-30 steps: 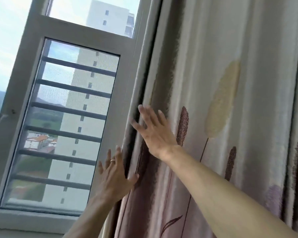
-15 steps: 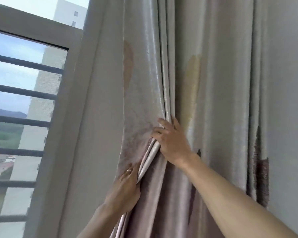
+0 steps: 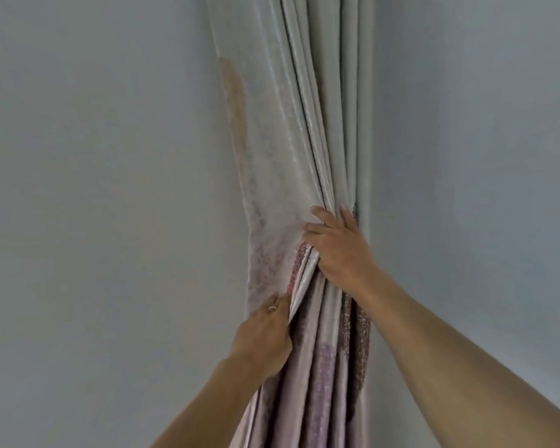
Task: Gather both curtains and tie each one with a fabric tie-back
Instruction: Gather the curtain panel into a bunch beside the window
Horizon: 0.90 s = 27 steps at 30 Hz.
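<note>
**Satin-sheen curtain bunched into the corner, ready for its tie**

Silvery-beige fabric printed with plum and rose leaf shapes hangs in a tight column where two pale grey walls [image 3: 94, 189] meet. The curtain [image 3: 291, 124] is drawn into narrow vertical pleats, its outermost panel fanning slightly toward the left wall above the hands.

A person's right hand [image 3: 337, 247] presses flat against the bundle near its right edge, fingers spread and curling round the pleats, the palm pinning the folds toward the corner. Lower and to the left, the left hand [image 3: 265, 334], a ring [image 3: 273, 307] on one finger, pinches the loose leading edge of the cloth, thumb and fingers closed on that hem. Both grips are therefore clamped on fabric; neither hand is free.

No tie-back shows anywhere in view, so the gathering appears nearly done for this curtain while the tying has not begun.

To finish the gather well, the left hand would likely need to tuck the flared outer panel in behind the right hand's span, so that one hand alone can encircle the whole bundle. Pleats should stay stacked rather than twisted; the slippery weave looks apt to slide out if the pressure eases before a band goes round.
</note>
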Tool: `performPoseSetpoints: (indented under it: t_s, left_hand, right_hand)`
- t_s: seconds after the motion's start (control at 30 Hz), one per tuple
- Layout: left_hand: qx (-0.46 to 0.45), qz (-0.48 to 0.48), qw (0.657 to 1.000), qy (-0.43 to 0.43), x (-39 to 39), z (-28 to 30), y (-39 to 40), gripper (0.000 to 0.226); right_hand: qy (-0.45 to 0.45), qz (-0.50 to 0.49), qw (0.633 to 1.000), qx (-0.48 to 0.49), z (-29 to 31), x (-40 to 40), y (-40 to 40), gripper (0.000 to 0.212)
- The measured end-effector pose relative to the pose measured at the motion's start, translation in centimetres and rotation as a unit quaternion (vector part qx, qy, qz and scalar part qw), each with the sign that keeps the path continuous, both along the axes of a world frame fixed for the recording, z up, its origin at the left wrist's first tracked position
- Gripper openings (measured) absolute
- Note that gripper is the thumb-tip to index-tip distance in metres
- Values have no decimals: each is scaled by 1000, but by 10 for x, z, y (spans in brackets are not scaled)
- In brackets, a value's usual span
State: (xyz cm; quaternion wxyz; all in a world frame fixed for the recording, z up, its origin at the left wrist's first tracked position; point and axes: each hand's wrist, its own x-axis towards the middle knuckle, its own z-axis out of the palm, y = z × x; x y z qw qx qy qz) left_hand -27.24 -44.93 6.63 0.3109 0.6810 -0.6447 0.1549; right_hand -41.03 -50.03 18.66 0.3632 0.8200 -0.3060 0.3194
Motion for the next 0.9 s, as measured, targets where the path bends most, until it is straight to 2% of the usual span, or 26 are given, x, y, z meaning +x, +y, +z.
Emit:
performPoseSetpoints:
  t_s: [0.2, 0.37, 0.5, 0.57, 0.63, 0.73, 0.9]
  left_hand:
    - [33, -16, 999, 3, -74, -14, -61, 62]
    - [39, -24, 999, 6, -104, -19, -83, 56]
    - [47, -13, 999, -23, -94, -23, -64, 55]
    - [56, -8, 997, -60, -78, -25, -38, 67]
    - [48, 24, 994, -91, -53, -29, -3, 78]
    - [7, 104, 989, -110, -11, -39, 60, 83]
    - [-50, 259, 960, -99, 52, -63, 219, 86]
  right_hand:
    - [-20, -40, 998, 35, -20, -63, -59, 50]
    - [-40, -53, 997, 28, -31, -89, -80, 44]
    - [1, -34, 999, 23, -35, -79, -63, 55]
    - [20, 3, 998, 61, -42, -67, -42, 75]
    - [32, 42, 994, 91, -52, -53, -16, 86]
    - [18, 102, 990, 100, -64, -30, 22, 79]
    - [-45, 222, 972, 59, -95, 55, 129, 64]
